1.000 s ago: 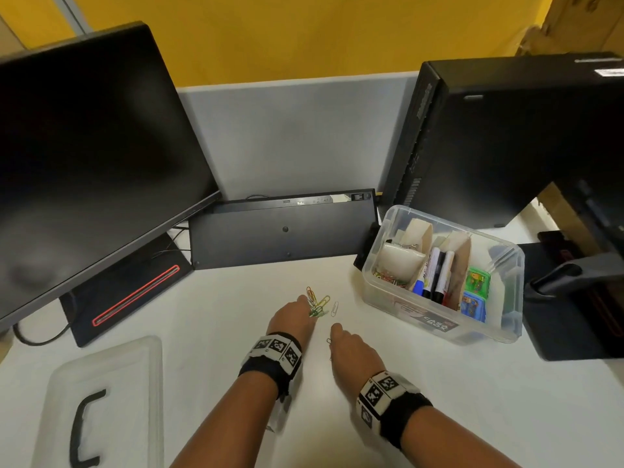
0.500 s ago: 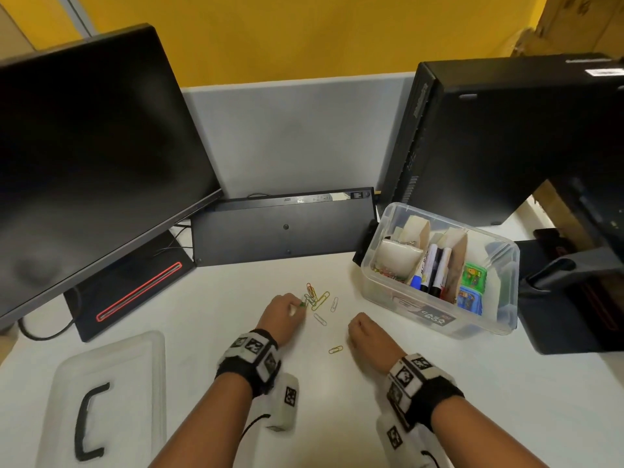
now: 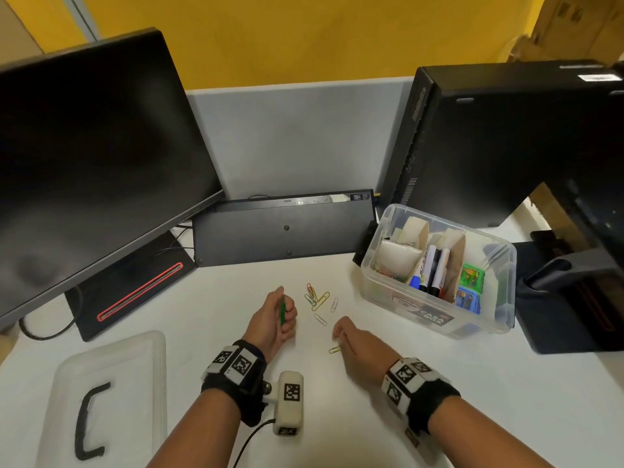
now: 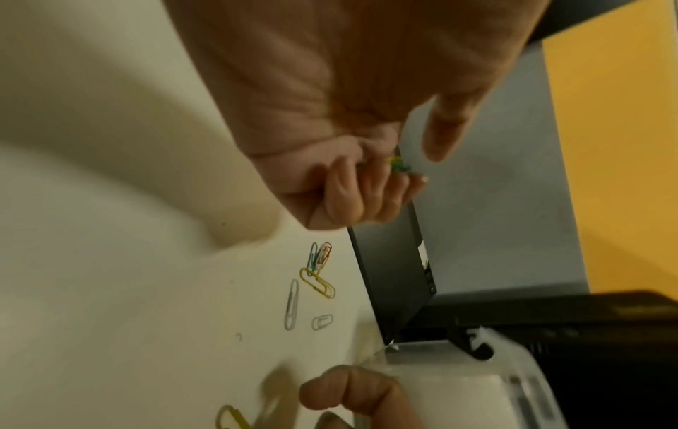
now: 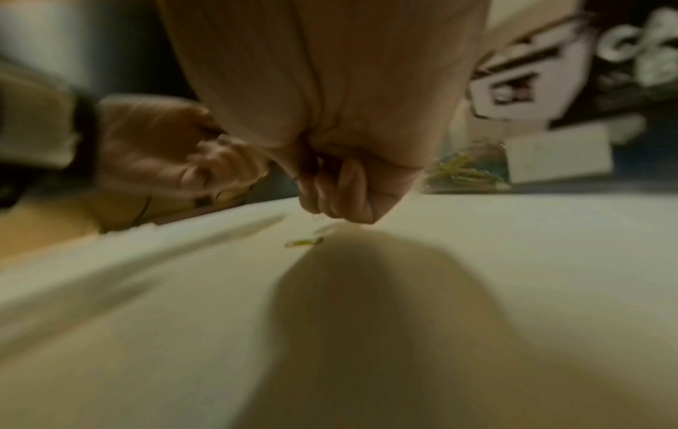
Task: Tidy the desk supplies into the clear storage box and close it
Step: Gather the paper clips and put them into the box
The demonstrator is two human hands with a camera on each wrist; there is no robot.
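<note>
Green paper clips [image 3: 282, 310] sat in the left hand [image 3: 271, 320], whose fingers were curled round them just above the white desk [image 3: 388, 417]; in the left wrist view their green and yellow tips [image 4: 398, 166] poked out between the curled fingers and the thumb. The right hand [image 3: 358, 344] hovered low over the desk with its fingers bent inward, right beside a single yellow paper clip [image 3: 334, 349] lying flat on the surface. The right wrist view was too blurred to show whether those fingers already pinched anything, so I cannot tell its grip.

Between the two hands, a little farther back, lay a loose cluster of coloured paper clips [image 3: 315, 297], with two plain silver ones [image 3: 334, 304] just beside it toward the box. The clear storage box [image 3: 499, 298] stood open to the right of the hands, near the black computer tower [image 3: 506, 136]. Inside it were cardboard dividers, markers [image 3: 432, 268] standing upright in the middle compartment, more coloured clips in the left compartment and small green and blue packs [image 3: 471, 285] on the right. Its translucent lid [image 3: 101, 393], black handle up, lay flat at the desk's near left, well apart from the box. A dark monitor [image 3: 94, 157] stood at the left and a black keyboard [image 3: 283, 228] leaned against the grey partition.
</note>
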